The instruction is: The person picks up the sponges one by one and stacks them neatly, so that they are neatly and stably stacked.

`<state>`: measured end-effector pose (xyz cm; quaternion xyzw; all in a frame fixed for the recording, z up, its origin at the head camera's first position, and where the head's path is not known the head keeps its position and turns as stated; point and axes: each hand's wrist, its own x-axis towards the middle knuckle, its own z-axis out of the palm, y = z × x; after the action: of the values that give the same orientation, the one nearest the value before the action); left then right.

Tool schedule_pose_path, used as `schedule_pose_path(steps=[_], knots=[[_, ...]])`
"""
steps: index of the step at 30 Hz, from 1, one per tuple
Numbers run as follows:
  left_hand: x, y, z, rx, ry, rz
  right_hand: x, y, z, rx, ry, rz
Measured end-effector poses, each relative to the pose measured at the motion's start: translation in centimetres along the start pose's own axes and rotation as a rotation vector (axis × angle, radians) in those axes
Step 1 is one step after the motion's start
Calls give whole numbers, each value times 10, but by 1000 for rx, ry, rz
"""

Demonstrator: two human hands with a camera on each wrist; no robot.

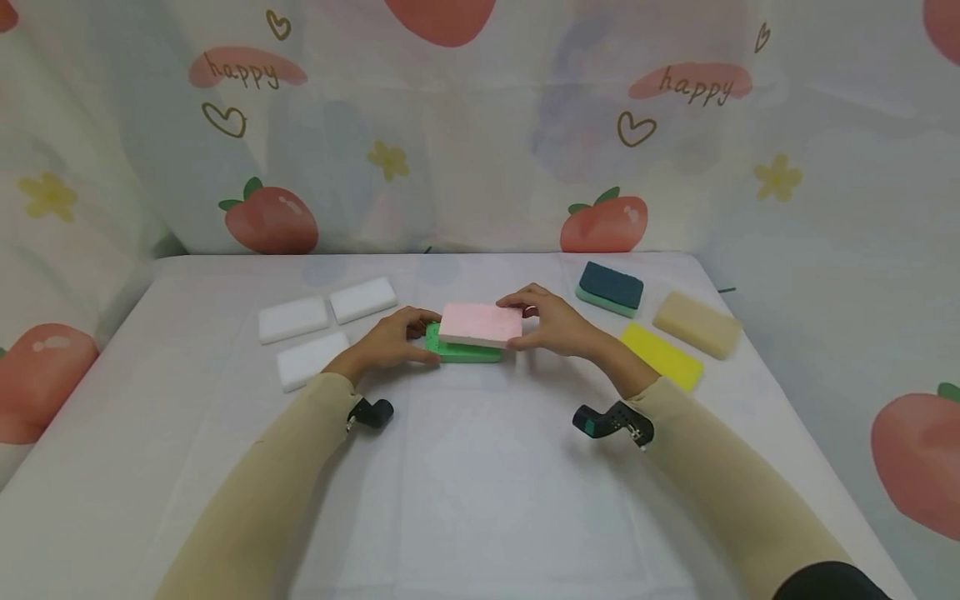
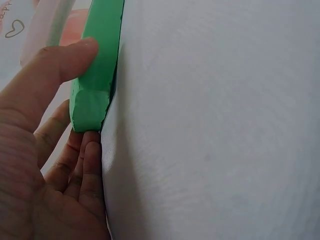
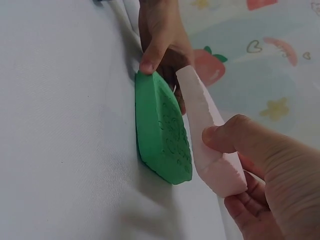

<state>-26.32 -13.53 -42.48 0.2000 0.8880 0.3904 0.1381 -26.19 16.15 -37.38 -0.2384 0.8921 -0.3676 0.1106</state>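
Near the middle of the table, my left hand [image 1: 390, 340] holds the left end of a green sponge [image 1: 471, 356], thumb on its near side and fingers round the end and far side. The top of the green sponge carries an embossed pattern, seen in the right wrist view. Just above it, my right hand [image 1: 558, 327] pinches a pink sponge [image 1: 480, 323] by its right end, with the thumb [image 3: 220, 138] on the near side. In the right wrist view a narrow gap separates the pink sponge from the green one. The pink sponge hides much of the green top in the head view.
Three white sponges [image 1: 293, 320] lie on the table's left side. Toward the right are a dark blue and green sponge [image 1: 611, 285], a tan sponge [image 1: 697, 324] and a yellow sponge [image 1: 662, 356], partly behind the right forearm. A patterned cloth [image 1: 480, 167] hangs behind the table.
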Motion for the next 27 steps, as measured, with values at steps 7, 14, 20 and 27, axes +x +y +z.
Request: schedule_pose_path(steps=[7, 14, 20, 27], knots=[[1, -2, 0, 3, 4, -10, 3, 1, 1, 3, -10, -2], [0, -1, 1, -5, 15, 6, 5, 0, 4, -3, -17, -19], [-1, -1, 2, -13, 17, 6, 7, -1, 8, -1, -21, -14], [-2, 2, 1, -28, 15, -11, 9, 0, 11, 5, -19, -30]])
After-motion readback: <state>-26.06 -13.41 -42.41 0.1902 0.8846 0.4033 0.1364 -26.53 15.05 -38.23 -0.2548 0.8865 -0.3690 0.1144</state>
